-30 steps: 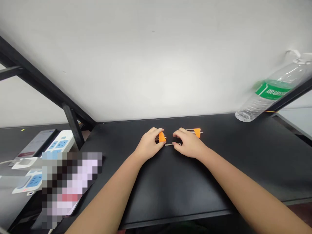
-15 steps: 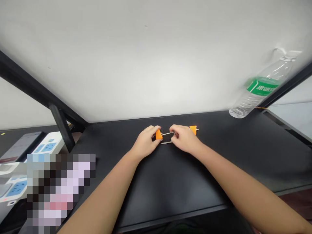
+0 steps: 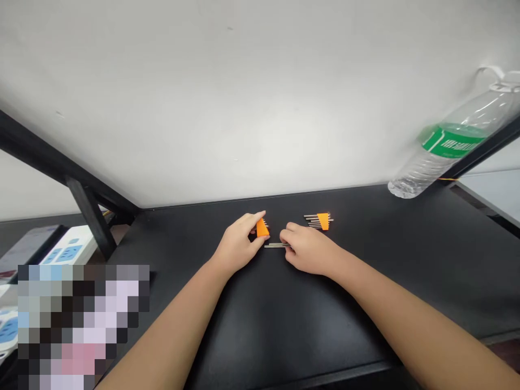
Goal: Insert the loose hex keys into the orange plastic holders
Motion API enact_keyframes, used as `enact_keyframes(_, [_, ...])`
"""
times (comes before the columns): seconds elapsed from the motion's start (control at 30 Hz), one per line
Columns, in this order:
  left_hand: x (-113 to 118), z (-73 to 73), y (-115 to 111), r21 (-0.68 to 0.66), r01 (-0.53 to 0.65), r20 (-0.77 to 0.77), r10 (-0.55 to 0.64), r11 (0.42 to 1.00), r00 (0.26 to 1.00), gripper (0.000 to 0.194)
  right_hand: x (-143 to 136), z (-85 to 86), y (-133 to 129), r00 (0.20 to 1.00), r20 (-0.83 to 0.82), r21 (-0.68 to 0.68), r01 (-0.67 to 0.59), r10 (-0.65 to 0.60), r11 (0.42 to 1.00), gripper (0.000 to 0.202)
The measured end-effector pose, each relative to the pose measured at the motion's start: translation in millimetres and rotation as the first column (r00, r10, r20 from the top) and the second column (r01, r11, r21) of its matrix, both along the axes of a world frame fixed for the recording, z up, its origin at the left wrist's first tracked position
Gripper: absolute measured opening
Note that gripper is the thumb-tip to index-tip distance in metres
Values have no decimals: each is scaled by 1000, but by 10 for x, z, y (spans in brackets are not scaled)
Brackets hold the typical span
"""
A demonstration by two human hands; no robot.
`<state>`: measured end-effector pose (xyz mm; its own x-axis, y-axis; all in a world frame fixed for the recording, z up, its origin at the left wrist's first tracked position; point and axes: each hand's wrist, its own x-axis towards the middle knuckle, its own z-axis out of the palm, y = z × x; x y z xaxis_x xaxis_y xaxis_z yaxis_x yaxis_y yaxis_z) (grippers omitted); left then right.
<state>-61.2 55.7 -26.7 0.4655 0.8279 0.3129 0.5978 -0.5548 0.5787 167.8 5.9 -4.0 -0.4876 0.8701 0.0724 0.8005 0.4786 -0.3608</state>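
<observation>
My left hand (image 3: 239,241) grips an orange hex key holder (image 3: 262,228) between thumb and fingers, with short key ends poking out on its right side. Just to the right, the fingers of my right hand (image 3: 311,248) are closed on slim metal hex keys (image 3: 277,245) at the black tabletop; their right ends are hidden by the hand. Beyond that hand lies a second orange holder (image 3: 324,221), with several hex keys running through it.
A clear water bottle (image 3: 453,143) with a green label stands at the back right by the white wall (image 3: 260,97). Power strips (image 3: 69,252) lie on the left, past a black frame post (image 3: 91,216). A pixelated patch covers the lower left.
My right hand has drawn back toward me, bringing a hex key from beside the left holder down to another one. The second holder's keys are now uncovered. The view has shifted slightly.
</observation>
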Motion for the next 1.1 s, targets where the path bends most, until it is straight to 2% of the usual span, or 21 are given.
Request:
enact_keyframes(0.1, [13, 19, -28, 29, 15, -3, -15, 999, 1000, 59, -48, -34, 29, 982, -177, 42, 80, -72, 996, 8])
enact_keyframes(0.2, [50, 39, -55, 64, 52, 10, -53, 997, 999, 53, -114, -76, 86, 924, -376, 57, 99, -71, 993, 6])
enact_keyframes(0.33, [84, 42, -56, 95, 83, -3, -83, 992, 997, 45, -137, -101, 135, 887, -457, 73, 115, -70, 991, 12])
enact_keyframes(0.43, [68, 15, -14, 128, 34, -36, -30, 991, 999, 45, -55, -90, 166, 881, -451, 73, 195, -142, 978, 18])
enact_keyframes(0.5, [50, -15, 23, 140, -46, -42, 52, 989, 998, 45, 25, -85, 199, 891, -412, 48, 231, -191, 972, 21])
enact_keyframes(0.63, [36, -64, 68, 105, -107, -23, 110, 989, 994, 48, 134, -99, 249, 945, -260, -58, 190, -199, 980, 18])
enact_keyframes(0.73, [39, -54, 62, 112, -141, -18, 144, 984, 989, 48, 130, -97, 220, 978, -157, -54, 134, -141, 989, 11])
enact_keyframes(0.97, [49, 22, 4, 177, -59, -52, 69, 982, 996, 47, 18, -40, 39, 989, -100, -39, -113, 108, 993, 11])
enact_keyframes(1.03, [52, 29, -11, 179, -54, -50, 64, 982, 997, 47, 0, -33, 33, 987, -137, 11, -88, 89, 996, 8])
enact_keyframes(1.1, [56, 35, -29, 172, -40, -44, 48, 984, 998, 47, -8, -34, 63, 973, -231, 90, 19, 3, 996, 5])
